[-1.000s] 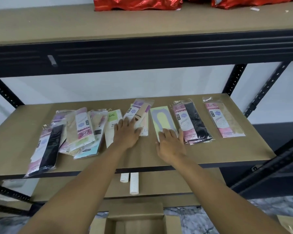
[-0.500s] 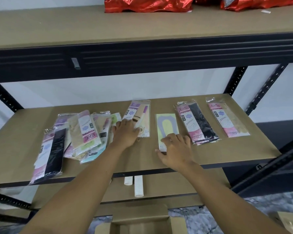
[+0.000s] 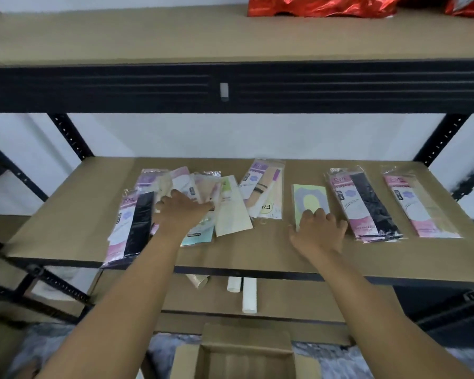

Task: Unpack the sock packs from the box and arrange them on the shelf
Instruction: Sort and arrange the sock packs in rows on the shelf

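Observation:
Sock packs lie along the middle shelf [image 3: 71,214]. A loose overlapping pile of packs [image 3: 192,192] sits at the left, with a black-sock pack [image 3: 132,228] hanging over the front edge. My left hand [image 3: 181,212] rests flat on that pile, fingers spread. A beige-sock pack [image 3: 263,192] lies alone in the middle. My right hand [image 3: 319,233] presses its fingertips on the near end of a yellow and lilac pack [image 3: 309,201]. Two more packs lie separately to the right, one black [image 3: 364,203] and one beige [image 3: 419,206]. The open cardboard box [image 3: 244,356] stands on the floor below.
A thick black beam [image 3: 230,88] of the upper shelf runs overhead, with red foil bags [image 3: 320,5] on top. White rolls [image 3: 248,294] lie on the lower shelf. Black slotted uprights stand at both shelf ends.
My left hand has left the beige-sock pack and slid left onto the pile. My right hand stays on the yellow and lilac pack. The view has shifted to the left.

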Demonstrator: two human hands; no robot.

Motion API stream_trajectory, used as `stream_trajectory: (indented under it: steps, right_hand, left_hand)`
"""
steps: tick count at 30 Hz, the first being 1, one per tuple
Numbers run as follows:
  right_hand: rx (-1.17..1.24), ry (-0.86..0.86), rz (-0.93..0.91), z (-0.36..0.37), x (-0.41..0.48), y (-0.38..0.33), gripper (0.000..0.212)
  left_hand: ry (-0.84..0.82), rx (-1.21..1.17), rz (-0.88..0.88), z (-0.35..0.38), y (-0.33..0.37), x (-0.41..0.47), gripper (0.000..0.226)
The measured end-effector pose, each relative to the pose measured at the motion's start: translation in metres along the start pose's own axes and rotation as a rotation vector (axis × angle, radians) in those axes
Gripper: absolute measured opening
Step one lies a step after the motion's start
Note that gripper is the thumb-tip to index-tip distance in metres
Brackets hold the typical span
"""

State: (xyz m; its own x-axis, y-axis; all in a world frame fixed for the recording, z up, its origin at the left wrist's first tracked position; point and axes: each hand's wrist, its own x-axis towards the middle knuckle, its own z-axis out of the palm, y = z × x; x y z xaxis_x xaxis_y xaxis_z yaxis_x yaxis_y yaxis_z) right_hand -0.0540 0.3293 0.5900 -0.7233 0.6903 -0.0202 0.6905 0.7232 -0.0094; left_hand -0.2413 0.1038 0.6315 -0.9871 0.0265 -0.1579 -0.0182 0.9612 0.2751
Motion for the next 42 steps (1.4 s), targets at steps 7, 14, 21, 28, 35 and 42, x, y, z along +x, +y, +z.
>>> stream_trajectory:
  steps: [7,14,21,28,35,42]
  right_hand:
    - [0.023,-0.027,0.081,-0.005,0.005,-0.009,0.058]
    - [0.051,0.020,0.066,-0.008,-0.002,-0.009,0.055]
    - [0.225,0.170,-0.150,-0.016,-0.011,-0.022,0.046]
    - [1.501,-0.386,0.024,-0.042,-0.011,-0.026,0.040]
    - [1.701,-0.259,0.276,-0.044,0.001,0.027,0.019]
    - [1.574,-0.070,0.380,-0.057,-0.002,0.109,0.021]
  left_hand:
    - [-0.012,-0.155,0.022,-0.007,-0.009,0.004,0.105]
    - [0.148,-0.234,0.345,-0.018,0.000,-0.026,0.084]
    - [0.248,-0.366,0.431,0.010,0.007,-0.057,0.080]
    - [0.193,-0.497,0.722,0.043,0.039,-0.124,0.094]
    - [-0.048,-0.542,0.998,0.074,0.051,-0.156,0.099]
    - [-0.206,-0.452,0.906,0.103,0.095,-0.137,0.060]
